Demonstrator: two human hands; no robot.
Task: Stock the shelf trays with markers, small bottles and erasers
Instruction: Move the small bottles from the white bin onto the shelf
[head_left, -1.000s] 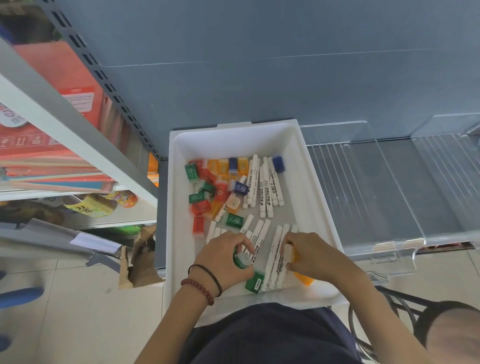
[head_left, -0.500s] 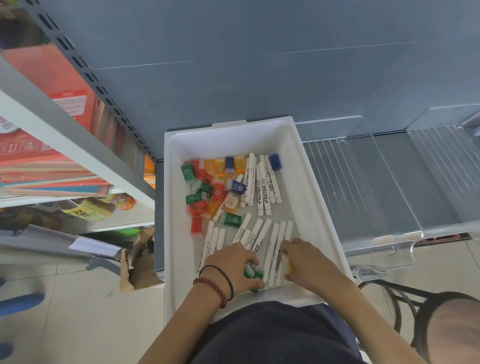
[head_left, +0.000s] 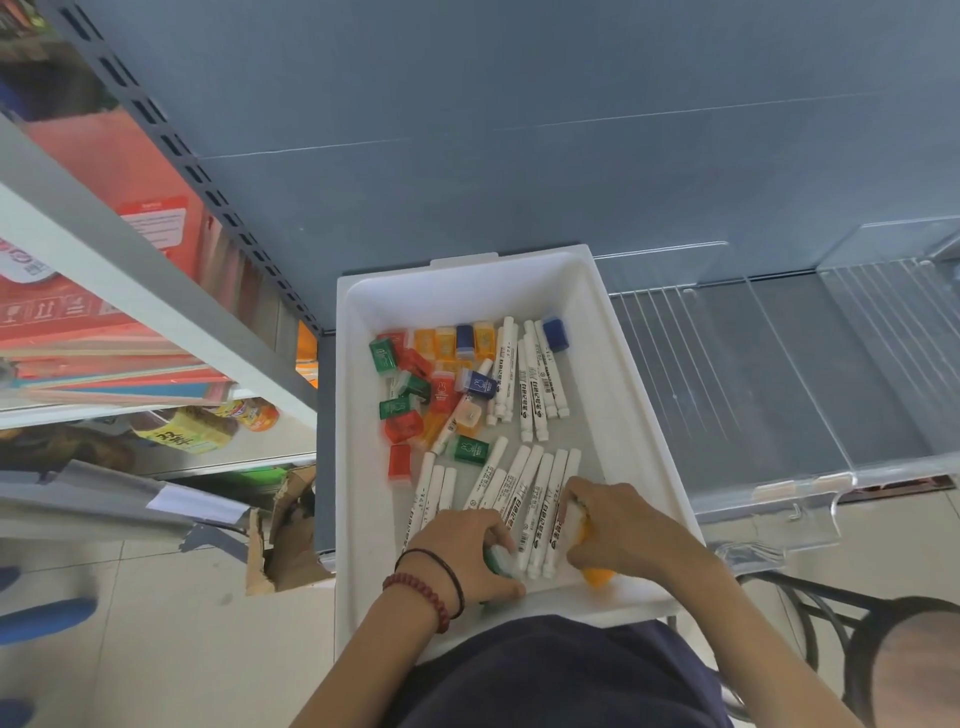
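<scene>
A white plastic bin (head_left: 631, 395) rests against my lap and holds white markers (head_left: 530, 493) in loose rows and several small erasers (head_left: 415, 395) in green, red, orange and blue. My left hand (head_left: 467, 553) is at the bin's near end, fingers curled round a green eraser (head_left: 497, 560). My right hand (head_left: 613, 527) is beside it, fingers curled over an orange and white eraser (head_left: 582, 525) next to the near markers. A second orange piece (head_left: 597, 576) shows under that hand.
Clear acrylic shelf trays (head_left: 779, 374) stand to the right of the bin on the grey shelf. A grey shelf upright (head_left: 171, 135) and red boxes (head_left: 93, 291) are at the left. A torn cardboard box (head_left: 291, 525) sits on the floor, a black stool (head_left: 831, 623) at lower right.
Both hands have slid toward the near end of the bin, each keeping hold of its eraser. The near markers have been pushed into a tighter row.
</scene>
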